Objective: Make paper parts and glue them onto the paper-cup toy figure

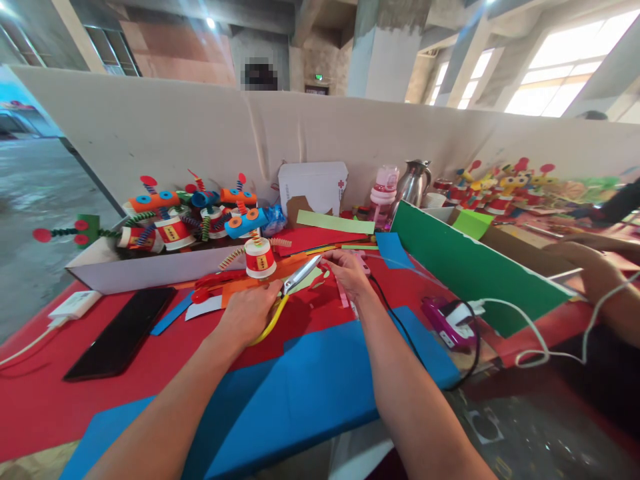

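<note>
Scissors (295,288) in left hand (249,313)

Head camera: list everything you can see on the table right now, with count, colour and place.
scissors: one, yellow handles, centre, in left hand
paper cup: one, white and red, behind scissors
cup figures: several, multicoloured, in white box back left
phone: one, black, left
charger: one, white, far left
blue sheet: one, near edge
green board: one, upright, right
glue gun: one, purple, right
kettle: one, steel, back
left hand: grips scissors
right hand: on paper scraps
</note>
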The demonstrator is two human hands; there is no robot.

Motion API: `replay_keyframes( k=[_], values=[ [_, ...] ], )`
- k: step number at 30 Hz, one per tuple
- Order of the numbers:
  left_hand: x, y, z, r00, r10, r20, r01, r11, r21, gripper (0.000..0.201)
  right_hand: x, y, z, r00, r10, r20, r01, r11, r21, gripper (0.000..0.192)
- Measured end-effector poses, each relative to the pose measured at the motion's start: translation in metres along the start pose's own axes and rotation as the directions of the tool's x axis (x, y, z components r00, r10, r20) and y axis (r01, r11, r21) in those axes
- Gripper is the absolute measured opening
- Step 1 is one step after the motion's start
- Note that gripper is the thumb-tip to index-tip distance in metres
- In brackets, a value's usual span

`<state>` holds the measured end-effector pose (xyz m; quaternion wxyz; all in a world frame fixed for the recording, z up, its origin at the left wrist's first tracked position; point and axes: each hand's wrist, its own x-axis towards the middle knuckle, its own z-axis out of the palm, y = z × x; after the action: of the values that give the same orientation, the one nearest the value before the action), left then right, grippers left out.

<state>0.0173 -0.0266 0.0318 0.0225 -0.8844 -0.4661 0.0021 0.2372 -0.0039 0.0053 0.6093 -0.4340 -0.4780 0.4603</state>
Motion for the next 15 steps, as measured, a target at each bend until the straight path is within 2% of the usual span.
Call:
replay_keyframes(
  k=[15],
  values=[
    [-0.0004, -0.0004, 0.0019, 1.0, 0.012, 0.018, -0.012, 0.999, -0.031, 0.033, 0.0003, 0.0001, -0.0073, 0.999, -0.012, 0.031, 0.014, 0.997, -0.072, 0.015]
  ],
)
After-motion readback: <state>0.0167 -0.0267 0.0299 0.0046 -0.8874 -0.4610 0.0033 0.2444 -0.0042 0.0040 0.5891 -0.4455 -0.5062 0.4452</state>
